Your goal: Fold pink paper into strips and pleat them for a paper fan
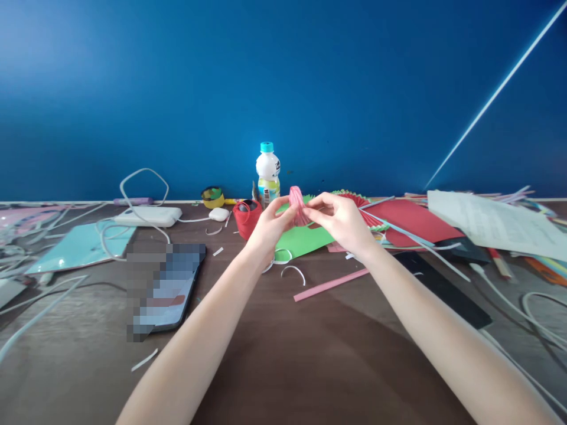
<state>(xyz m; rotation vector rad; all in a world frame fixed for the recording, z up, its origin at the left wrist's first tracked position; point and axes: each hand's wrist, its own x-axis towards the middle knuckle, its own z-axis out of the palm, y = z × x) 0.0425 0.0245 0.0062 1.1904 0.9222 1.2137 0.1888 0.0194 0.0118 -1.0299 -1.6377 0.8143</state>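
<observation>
Between my two hands is a small bundle of pink pleated paper, held above the table. The fingers of my left hand pinch it from the left. My right hand pinches its right side, thumb and forefinger pressed together. Beneath the hands lies a green sheet of paper, with curled white paper strips by its front edge. A flat pink paper strip rests nearer to me, partly covered by my right forearm.
A bottle with a teal cap and a red roll stand behind my left hand. A phone lies at left, near a white power bank and cables. Red paper, a white sheet and a black flat object lie right.
</observation>
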